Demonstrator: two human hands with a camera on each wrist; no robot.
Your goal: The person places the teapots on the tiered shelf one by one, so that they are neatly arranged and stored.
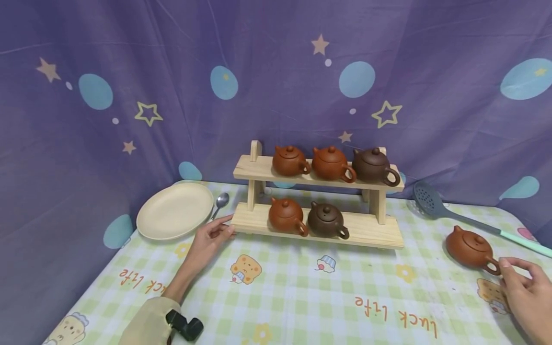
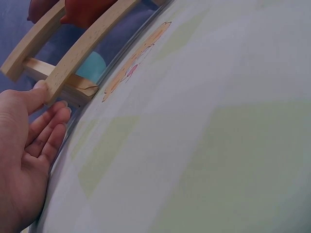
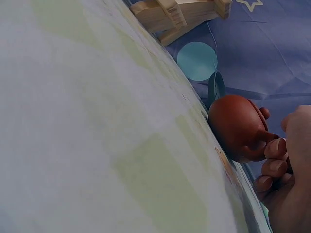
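A two-tier wooden shelf point(image 1: 366, 225) stands at the middle back of the table. My left hand point(image 1: 209, 242) pinches the left end of its lower board; in the left wrist view the thumb lies on the board point(image 2: 73, 63) and the other fingers are below it. Off to the right, my right hand point(image 1: 528, 292) grips a reddish-brown teapot point(image 1: 470, 247) by its handle, spout pointing left. The right wrist view shows this teapot point(image 3: 235, 124) at the tabletop; whether it touches the cloth I cannot tell.
Two reddish-brown teapots point(image 1: 289, 161) and a dark brown one point(image 1: 372, 165) sit on the upper board. Below are a reddish-brown teapot point(image 1: 285, 215) and a dark one point(image 1: 326, 220). A cream plate point(image 1: 174, 211) and a spoon point(image 1: 222, 201) lie left; a slotted skimmer point(image 1: 457, 215) lies right.
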